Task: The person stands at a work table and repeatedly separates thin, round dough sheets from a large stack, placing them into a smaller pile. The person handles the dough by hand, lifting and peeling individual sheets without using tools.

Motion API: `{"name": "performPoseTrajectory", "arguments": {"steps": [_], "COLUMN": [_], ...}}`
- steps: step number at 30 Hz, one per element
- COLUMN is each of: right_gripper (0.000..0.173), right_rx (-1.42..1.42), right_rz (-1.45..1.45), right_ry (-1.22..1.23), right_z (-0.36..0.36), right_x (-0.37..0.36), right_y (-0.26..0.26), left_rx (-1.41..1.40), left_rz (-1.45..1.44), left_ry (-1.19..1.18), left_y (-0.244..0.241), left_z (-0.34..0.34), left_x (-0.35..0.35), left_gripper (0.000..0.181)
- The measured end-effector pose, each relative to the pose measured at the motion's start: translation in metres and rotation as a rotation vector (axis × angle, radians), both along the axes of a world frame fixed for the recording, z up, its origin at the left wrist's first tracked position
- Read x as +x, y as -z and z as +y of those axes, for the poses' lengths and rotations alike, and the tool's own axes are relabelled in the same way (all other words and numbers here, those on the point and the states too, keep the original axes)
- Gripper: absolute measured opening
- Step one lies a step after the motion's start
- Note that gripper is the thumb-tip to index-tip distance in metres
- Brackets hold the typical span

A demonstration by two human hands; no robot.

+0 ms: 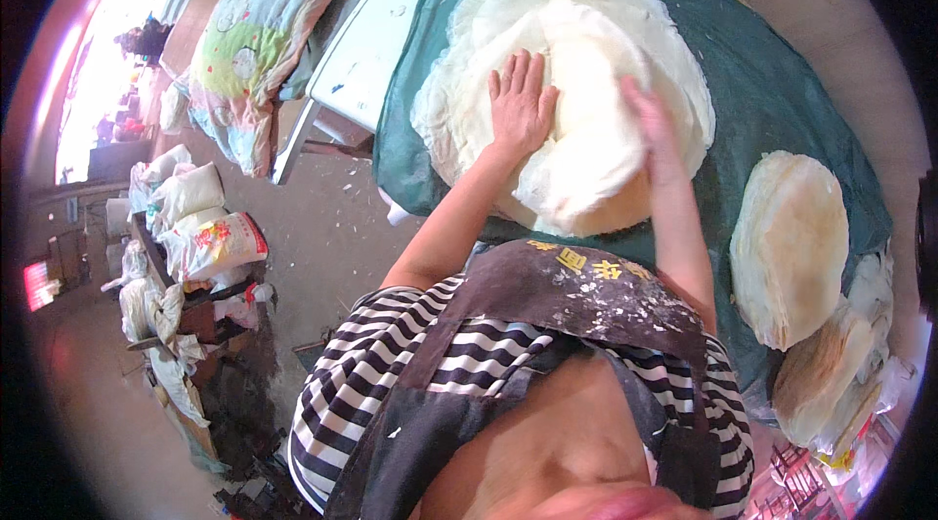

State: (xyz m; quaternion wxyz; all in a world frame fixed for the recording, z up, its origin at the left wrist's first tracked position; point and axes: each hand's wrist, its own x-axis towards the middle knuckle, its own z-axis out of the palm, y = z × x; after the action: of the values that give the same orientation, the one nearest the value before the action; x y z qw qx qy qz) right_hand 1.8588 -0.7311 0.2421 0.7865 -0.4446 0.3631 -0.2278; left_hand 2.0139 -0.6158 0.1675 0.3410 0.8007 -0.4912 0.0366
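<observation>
A broad stack of thin, pale round dough sheets (469,14) lies on a dark green cloth (762,73). On top of it rests a smaller, folded or bunched white sheet (593,124), uneven in outline. My left hand (522,106) lies flat, palm down, at the left part of this upper sheet, fingers a little apart. My right hand (651,117) is blurred and touches or nearly touches the sheet's right edge; whether it pinches any of the sheet cannot be made out.
Another stack of thin round sheets (791,249) is on the cloth at right, with browner sheets (824,373) beyond it near plastic bags. A white table (359,51) adjoins at left. Farther left are a patterned quilt (249,43) and filled sacks (212,241).
</observation>
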Motion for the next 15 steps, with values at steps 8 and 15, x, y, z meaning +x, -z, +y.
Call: {"name": "performPoseTrajectory", "arguments": {"steps": [8,15], "right_gripper": [0.049,0.045], "right_rx": [0.252,0.114], "right_rz": [-0.237,-0.202], "right_ry": [0.150,0.315], "right_z": [-0.033,-0.025], "right_x": [-0.096,-0.075], "right_y": [-0.073,-0.059], "left_rx": [0.065,0.115], "left_rz": [-0.045,-0.092], "left_ry": [-0.031,0.107], "left_y": [-0.007,-0.016], "left_z": [0.003,-0.049], "left_x": [-0.005,-0.041], "left_gripper": [0.057,0.054]}}
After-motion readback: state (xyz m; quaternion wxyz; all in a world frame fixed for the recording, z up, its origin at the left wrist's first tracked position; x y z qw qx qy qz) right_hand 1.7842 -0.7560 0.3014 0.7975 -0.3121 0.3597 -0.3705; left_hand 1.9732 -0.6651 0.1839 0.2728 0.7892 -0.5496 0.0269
